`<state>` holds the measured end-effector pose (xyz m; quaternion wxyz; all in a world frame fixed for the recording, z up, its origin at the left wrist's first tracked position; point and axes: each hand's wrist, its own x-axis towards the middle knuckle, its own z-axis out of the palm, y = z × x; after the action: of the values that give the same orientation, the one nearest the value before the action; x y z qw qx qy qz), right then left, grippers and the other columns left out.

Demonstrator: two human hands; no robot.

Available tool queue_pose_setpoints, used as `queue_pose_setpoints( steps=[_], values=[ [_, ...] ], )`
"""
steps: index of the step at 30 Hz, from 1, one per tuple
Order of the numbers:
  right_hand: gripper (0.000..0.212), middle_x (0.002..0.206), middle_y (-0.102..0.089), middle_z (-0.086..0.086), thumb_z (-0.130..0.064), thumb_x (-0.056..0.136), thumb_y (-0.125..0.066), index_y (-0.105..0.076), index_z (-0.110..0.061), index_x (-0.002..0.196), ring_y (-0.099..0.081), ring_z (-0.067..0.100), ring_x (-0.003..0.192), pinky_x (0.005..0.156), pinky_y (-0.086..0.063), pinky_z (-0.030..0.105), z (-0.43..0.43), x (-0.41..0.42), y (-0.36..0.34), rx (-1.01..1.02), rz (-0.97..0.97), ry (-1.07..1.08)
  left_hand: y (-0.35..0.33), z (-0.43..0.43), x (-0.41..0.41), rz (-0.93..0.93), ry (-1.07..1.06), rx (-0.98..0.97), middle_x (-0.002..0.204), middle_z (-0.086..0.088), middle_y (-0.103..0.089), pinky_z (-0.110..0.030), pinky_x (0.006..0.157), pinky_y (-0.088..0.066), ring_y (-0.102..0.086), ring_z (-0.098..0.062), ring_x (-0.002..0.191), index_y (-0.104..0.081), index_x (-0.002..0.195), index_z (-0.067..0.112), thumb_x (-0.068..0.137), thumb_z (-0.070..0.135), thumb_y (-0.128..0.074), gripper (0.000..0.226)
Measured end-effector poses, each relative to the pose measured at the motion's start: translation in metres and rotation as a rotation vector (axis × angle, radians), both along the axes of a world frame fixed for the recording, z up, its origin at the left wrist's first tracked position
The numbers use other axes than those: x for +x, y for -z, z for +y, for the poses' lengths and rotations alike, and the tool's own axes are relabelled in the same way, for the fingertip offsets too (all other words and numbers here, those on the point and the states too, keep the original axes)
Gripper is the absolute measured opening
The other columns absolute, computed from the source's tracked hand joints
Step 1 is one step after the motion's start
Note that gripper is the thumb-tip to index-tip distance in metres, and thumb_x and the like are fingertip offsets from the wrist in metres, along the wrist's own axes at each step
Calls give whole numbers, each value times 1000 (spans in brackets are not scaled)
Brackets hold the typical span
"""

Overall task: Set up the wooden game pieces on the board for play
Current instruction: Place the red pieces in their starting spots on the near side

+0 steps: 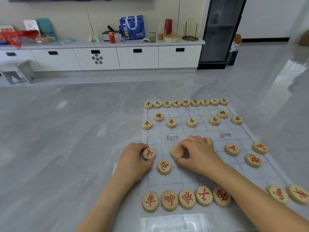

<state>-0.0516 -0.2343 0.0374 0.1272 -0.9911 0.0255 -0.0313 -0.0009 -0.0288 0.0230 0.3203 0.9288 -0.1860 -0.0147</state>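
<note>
On the grey tiled floor (66, 131), the translucent plastic grid board (175, 180) was close to fully dressed. Along its far edge the row of nine round wooden pieces with black characters (185, 103) stood complete. The two black-lettered cannons (158, 116) and five black-lettered soldiers (191, 122) sat in front of it, so that side looked finished to me.

On your near side, the back row of red-lettered wooden discs (186, 198) was laid out, though your right forearm hid a stretch of it (I could not count those). The left red cannon (164, 166) and the right red cannon (253, 160) were down, as were two red soldiers on the right (232, 149).

Your left hand (133, 162) had its fingers (141, 146) and thumb curled round the red soldier disc at the board's left edge (148, 154). Your right hand (200, 151) pinched the next wooden disc (176, 152) between its fingers (185, 143) and thumb; its face was too blurred to read.

What was left, I judged, was seating those two discs squarely. Whether the centre soldier was placed I could not tell, since your right hand covered that spot.
</note>
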Motion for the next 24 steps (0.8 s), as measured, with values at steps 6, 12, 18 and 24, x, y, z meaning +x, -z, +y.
queue_pose_setpoints(
  steps=[6, 12, 18, 24],
  values=[
    [38, 103, -51, -13, -57, 78, -54, -56, -34, 109, -45, 11, 102, 85, -23, 31, -1, -1, 1, 21, 26, 11, -1, 1, 2, 23, 3, 13, 104, 11, -48, -19, 87, -35, -48, -11, 104, -56, 120, 24, 80, 33, -67, 42],
    [65, 116, -41, -16, -61, 71, -45, -42, -39, 132, -36, 7, 115, 93, -16, 27, 3, -9, -6, 152, -17, -35, -4, 3, -1, 66, 27, 49, 125, 3, -48, -24, 97, -35, -44, -16, 117, -44, 135, 22, 79, 32, -67, 61],
    [64, 112, -35, -16, -76, 63, -48, -51, -37, 114, -32, 8, 110, 93, -20, 30, 25, -20, -9, 39, 9, -179, -13, 14, -7, 108, 71, 82, 140, 4, -38, -30, 106, -32, -34, -16, 129, -30, 143, 28, 81, 31, -65, 71],
    [48, 108, -37, -11, -66, 71, -57, -57, -33, 106, -33, 12, 105, 91, -21, 33, 31, -17, -7, -27, 11, -175, -11, 17, -12, 83, 71, 118, 144, 3, -36, -25, 104, -26, -31, -17, 131, -29, 144, 24, 84, 33, -61, 68]
  ],
)
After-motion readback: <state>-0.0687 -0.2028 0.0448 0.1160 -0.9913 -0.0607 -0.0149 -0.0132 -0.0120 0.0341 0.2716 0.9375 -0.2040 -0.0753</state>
